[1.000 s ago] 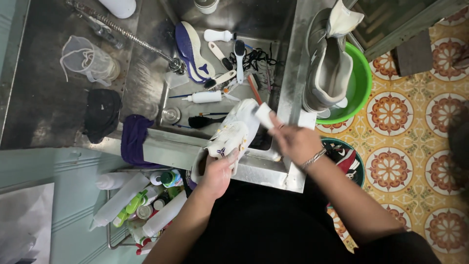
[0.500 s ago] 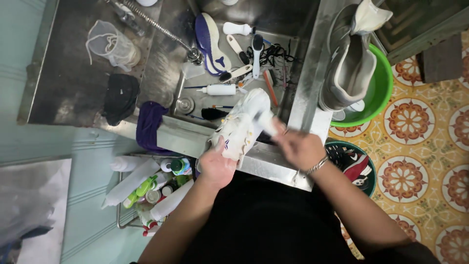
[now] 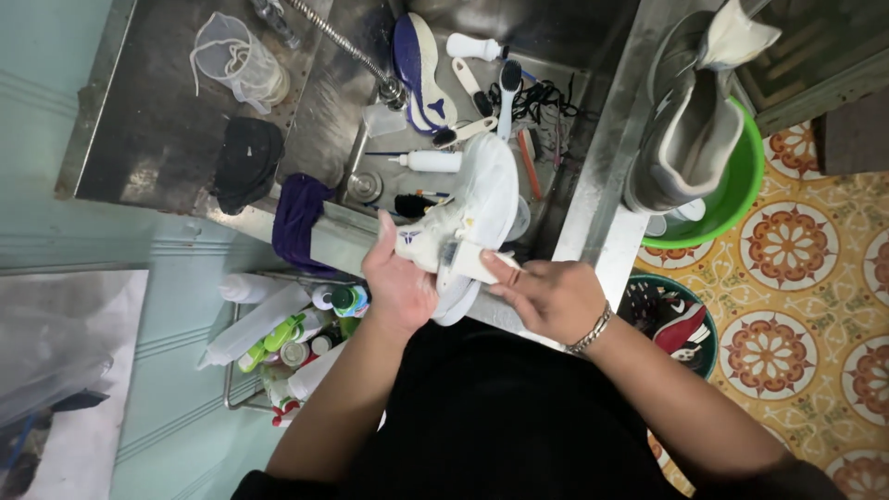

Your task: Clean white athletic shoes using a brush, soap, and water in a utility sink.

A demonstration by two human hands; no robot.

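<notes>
Both hands closed on work: my left hand (image 3: 400, 287) wraps the heel end of a white sneaker (image 3: 468, 218), fingers curled round it, propping it tilted over the steel sink (image 3: 593, 167) edge so the side faces me. My right hand (image 3: 548, 298) pinches a white brush (image 3: 469, 260), bristles pressed against the shoe's side. Outward: spare brushes, a squeeze bottle (image 3: 428, 161) and a purple-soled shoe (image 3: 419, 74) lie in the basin; a grey shoe (image 3: 690, 130) sits in a green basin (image 3: 741, 194) to the right.

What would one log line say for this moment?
left hand: holds white shoe | right hand: presses white brush to shoe | place: over steel sink
</notes>
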